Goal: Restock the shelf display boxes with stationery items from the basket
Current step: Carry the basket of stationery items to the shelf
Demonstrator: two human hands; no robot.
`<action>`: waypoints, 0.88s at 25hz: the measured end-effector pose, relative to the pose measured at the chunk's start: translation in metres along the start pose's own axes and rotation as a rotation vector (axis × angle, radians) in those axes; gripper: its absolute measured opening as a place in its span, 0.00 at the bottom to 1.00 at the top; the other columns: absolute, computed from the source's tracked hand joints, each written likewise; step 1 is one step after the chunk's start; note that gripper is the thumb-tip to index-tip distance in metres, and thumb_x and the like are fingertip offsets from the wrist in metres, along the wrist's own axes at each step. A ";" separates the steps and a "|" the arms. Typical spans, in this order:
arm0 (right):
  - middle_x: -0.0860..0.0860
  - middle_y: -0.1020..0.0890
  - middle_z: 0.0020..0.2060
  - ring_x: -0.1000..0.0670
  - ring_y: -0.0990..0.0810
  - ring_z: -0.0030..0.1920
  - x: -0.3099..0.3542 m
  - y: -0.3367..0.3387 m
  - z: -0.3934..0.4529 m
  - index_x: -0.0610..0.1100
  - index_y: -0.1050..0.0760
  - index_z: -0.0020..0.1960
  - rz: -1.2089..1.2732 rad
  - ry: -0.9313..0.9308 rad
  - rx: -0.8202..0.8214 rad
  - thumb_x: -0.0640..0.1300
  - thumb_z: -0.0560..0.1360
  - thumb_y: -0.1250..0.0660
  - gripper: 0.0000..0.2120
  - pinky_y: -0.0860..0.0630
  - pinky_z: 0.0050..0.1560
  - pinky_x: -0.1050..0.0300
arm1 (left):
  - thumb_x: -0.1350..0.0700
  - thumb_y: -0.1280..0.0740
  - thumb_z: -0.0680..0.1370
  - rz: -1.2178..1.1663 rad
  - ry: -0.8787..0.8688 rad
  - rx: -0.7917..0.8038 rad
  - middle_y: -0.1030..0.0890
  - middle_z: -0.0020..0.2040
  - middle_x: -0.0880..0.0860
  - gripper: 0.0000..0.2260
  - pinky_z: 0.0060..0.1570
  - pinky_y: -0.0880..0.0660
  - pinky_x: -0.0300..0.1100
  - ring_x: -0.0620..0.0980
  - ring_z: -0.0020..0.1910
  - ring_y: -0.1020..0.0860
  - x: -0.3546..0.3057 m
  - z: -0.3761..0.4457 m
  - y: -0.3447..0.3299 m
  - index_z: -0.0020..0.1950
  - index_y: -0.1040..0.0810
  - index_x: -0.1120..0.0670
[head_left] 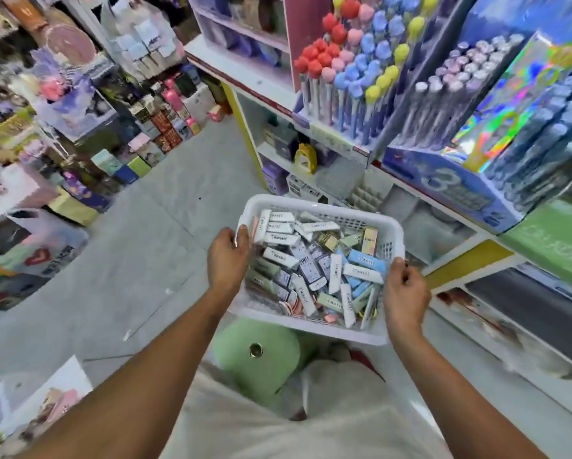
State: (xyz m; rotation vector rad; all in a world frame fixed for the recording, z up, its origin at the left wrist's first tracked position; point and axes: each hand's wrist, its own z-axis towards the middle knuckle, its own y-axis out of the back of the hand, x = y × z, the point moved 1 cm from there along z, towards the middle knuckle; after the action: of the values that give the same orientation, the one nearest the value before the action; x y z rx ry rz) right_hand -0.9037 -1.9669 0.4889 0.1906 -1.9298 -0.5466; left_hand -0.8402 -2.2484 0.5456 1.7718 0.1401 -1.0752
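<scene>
A white plastic basket (314,202) hangs in the air in front of me, above a green stool (245,359). It is full of small boxed stationery items (314,270) in white, blue, green and pink wrappers. My left hand (227,260) grips the basket's left rim, thumb inside. The right rim is held by my right hand (405,294) with curled fingers. To the right, the shelf (470,260) carries display boxes: one of pens with red, pink, blue and yellow toppers (351,77), and a blue box of clear-capped pens (443,180).
The aisle floor (165,233) stretches left and ahead. Stacks of boxed goods and gift bags (79,127) line the far left side. Lower shelf levels hold small boxes and a yellow-topped item (306,159). A green display box (556,236) sits at the right edge.
</scene>
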 end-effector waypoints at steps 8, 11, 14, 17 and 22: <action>0.48 0.22 0.35 0.48 0.23 0.36 -0.022 -0.061 0.039 0.42 0.26 0.41 0.045 -0.166 -0.141 0.56 0.83 0.41 0.20 0.28 0.36 0.53 | 0.48 0.40 0.82 0.115 -0.118 0.217 0.30 0.31 0.53 0.19 0.31 0.38 0.47 0.50 0.29 0.34 0.013 0.098 -0.081 0.36 0.35 0.57; 0.47 0.23 0.33 0.46 0.24 0.35 -0.052 -0.087 0.058 0.38 0.26 0.40 0.010 -0.228 -0.254 0.54 0.83 0.41 0.21 0.32 0.37 0.53 | 0.48 0.40 0.83 0.130 -0.179 0.349 0.30 0.29 0.53 0.20 0.30 0.39 0.46 0.50 0.28 0.33 0.030 0.136 -0.140 0.34 0.36 0.56; 0.46 0.24 0.32 0.43 0.25 0.36 -0.088 -0.122 0.080 0.39 0.27 0.39 -0.018 -0.318 -0.381 0.54 0.83 0.42 0.22 0.31 0.39 0.51 | 0.49 0.41 0.83 0.162 -0.249 0.513 0.30 0.29 0.53 0.20 0.31 0.40 0.46 0.50 0.29 0.31 0.054 0.174 -0.207 0.34 0.36 0.55; 0.46 0.25 0.31 0.42 0.26 0.35 -0.124 -0.153 0.096 0.40 0.29 0.36 -0.045 -0.376 -0.463 0.54 0.83 0.42 0.22 0.33 0.37 0.52 | 0.48 0.41 0.83 0.199 -0.309 0.594 0.29 0.31 0.52 0.19 0.33 0.39 0.45 0.53 0.32 0.30 0.084 0.198 -0.258 0.34 0.36 0.54; 0.43 0.22 0.35 0.41 0.23 0.37 -0.190 -0.217 0.149 0.41 0.28 0.38 -0.066 -0.372 -0.488 0.54 0.83 0.42 0.21 0.25 0.39 0.50 | 0.48 0.42 0.84 0.196 -0.339 0.611 0.24 0.36 0.57 0.18 0.37 0.35 0.46 0.59 0.38 0.25 0.140 0.236 -0.348 0.37 0.33 0.56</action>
State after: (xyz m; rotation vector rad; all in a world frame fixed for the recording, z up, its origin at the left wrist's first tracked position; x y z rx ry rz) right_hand -0.9834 -2.0443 0.1838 -0.1738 -2.0800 -1.1398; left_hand -1.0849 -2.3216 0.1839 2.0376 -0.6178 -1.3423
